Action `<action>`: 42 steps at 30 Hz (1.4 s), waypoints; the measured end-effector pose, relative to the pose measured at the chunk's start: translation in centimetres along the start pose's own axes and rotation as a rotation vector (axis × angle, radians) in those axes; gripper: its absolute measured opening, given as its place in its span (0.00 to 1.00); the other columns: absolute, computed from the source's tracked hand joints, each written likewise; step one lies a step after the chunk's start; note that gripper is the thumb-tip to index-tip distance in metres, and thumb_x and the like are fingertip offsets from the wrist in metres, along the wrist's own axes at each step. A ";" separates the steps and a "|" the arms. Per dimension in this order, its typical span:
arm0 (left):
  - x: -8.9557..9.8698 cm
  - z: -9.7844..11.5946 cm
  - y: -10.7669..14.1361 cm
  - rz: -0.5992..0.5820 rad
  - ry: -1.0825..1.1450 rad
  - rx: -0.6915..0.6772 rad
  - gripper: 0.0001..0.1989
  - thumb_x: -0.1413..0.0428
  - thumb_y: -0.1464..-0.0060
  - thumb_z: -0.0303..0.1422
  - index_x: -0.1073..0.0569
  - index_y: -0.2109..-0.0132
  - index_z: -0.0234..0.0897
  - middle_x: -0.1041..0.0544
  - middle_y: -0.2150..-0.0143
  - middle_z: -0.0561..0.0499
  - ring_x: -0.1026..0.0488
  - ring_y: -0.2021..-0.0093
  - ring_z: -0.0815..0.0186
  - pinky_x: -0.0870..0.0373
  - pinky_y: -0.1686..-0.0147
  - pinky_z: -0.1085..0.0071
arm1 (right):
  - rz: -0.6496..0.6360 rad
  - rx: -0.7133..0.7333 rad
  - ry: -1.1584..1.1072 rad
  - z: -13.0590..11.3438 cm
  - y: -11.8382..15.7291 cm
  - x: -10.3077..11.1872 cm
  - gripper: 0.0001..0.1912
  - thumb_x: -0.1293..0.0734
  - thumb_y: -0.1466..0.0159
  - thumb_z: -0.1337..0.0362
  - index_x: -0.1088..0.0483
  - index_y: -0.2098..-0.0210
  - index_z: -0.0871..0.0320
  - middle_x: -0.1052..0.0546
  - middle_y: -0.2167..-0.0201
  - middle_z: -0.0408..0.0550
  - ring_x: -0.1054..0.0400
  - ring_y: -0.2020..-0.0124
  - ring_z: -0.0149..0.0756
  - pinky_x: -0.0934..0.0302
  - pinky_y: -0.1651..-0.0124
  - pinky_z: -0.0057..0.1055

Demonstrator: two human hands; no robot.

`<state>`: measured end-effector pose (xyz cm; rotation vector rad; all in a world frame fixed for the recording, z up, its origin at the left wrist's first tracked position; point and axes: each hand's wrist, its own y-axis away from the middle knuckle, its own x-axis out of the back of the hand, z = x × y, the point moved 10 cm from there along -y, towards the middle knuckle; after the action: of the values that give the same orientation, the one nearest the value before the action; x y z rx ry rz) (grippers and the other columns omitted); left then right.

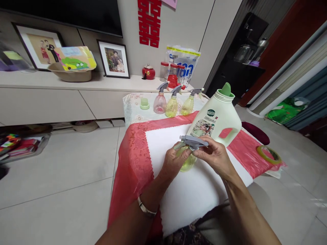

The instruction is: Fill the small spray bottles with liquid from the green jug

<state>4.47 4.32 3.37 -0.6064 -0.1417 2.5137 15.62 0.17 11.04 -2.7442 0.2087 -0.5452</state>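
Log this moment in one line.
left hand: holding yellow spray bottle near neck; right hand: gripping grey spray head; pale jug: upright, beyond hands; three other spray bottles: standing farther back

I hold one spray bottle (188, 164): translucent yellow-green body, roughly upright, over white sheet (189, 200); base contact unclear. Grey trigger head (194, 141) sits at neck, nozzle (182, 137) toward my left, pale green trigger (179, 145) beneath. Whether fully tightened, I cannot tell.

four spray bottles (188, 164), one jug (220, 111)
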 end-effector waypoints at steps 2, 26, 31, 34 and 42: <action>0.1 0.1 -0.1 0.008 0.005 -0.013 0.21 0.38 0.44 0.45 0.22 0.49 0.35 0.19 0.50 0.43 0.24 0.48 0.53 0.30 0.45 0.59 | -0.003 0.014 0.032 -0.4 -0.3 0.1 0.14 0.23 0.44 0.59 0.23 0.60 0.56 0.28 0.62 0.47 0.33 0.64 0.29 0.37 0.66 0.23; 0.4 1.1 0.2 0.097 -0.294 -0.038 0.21 0.37 0.51 0.35 0.25 0.49 0.35 0.22 0.47 0.42 0.26 0.45 0.53 0.33 0.41 0.55 | 0.193 0.072 0.331 -2.3 -0.1 0.2 0.12 0.27 0.40 0.60 0.29 0.63 0.60 0.28 0.69 0.41 0.34 0.72 0.24 0.38 0.69 0.22; 0.4 1.1 0.3 0.103 -0.242 -0.040 0.22 0.35 0.52 0.36 0.26 0.50 0.35 0.20 0.54 0.45 0.23 0.54 0.59 0.28 0.49 0.61 | 0.107 0.140 0.464 -3.6 -0.5 -0.7 0.10 0.28 0.39 0.59 0.27 0.68 0.60 0.33 0.72 0.42 0.39 0.69 0.26 0.45 0.67 0.24; 0.2 0.9 0.4 0.093 -0.191 -0.023 0.23 0.35 0.53 0.35 0.27 0.49 0.36 0.19 0.57 0.47 0.23 0.57 0.61 0.27 0.53 0.63 | 0.186 0.173 0.502 -3.9 -0.3 -0.5 0.17 0.27 0.40 0.55 0.33 0.74 0.62 0.38 0.74 0.43 0.44 0.72 0.26 0.49 0.70 0.25; 0.5 0.7 0.6 0.100 -0.200 -0.024 0.21 0.34 0.51 0.36 0.26 0.50 0.37 0.20 0.55 0.46 0.24 0.54 0.58 0.29 0.50 0.61 | 0.060 0.127 0.420 -3.1 0.3 -1.0 0.09 0.30 0.36 0.58 0.27 0.64 0.58 0.33 0.68 0.44 0.38 0.68 0.26 0.43 0.68 0.23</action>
<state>3.53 4.12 3.66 -0.3784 -0.2196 2.6705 13.48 -0.84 13.23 -2.4633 0.3411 -1.0752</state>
